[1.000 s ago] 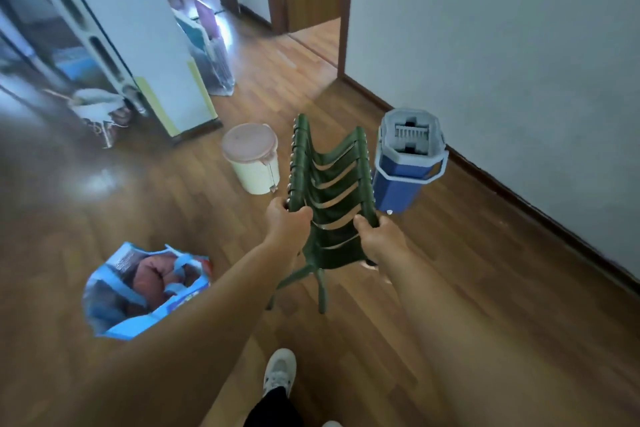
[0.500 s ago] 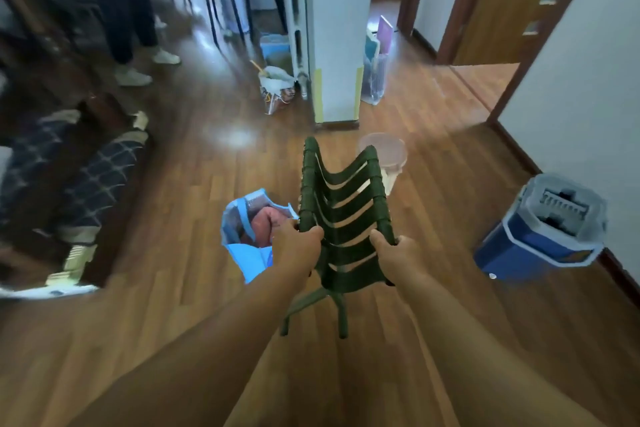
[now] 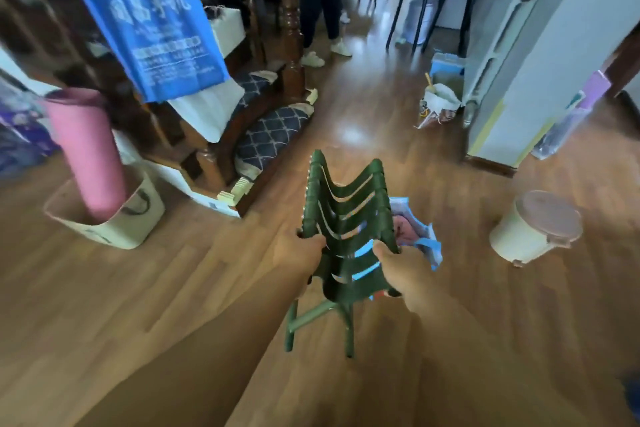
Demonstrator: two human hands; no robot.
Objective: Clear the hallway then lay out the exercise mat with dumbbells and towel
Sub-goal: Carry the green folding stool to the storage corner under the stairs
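Wood-plank floor (image 3: 173,288) spans the hallway, over which the left hand (image 3: 299,255) and right hand (image 3: 401,267) each curl round one side rail of a green slatted folding stool (image 3: 346,218), while the rolled pink exercise mat (image 3: 86,152) stands upright in a beige basket (image 3: 114,229), well apart to the left.

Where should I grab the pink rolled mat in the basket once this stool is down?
Probably round the pink rolled mat at mid-height, above the basket rim, coming from the open floor side. It stands nearly upright, its foot inside the basket, with wooden furniture close behind, so lift it straight up.
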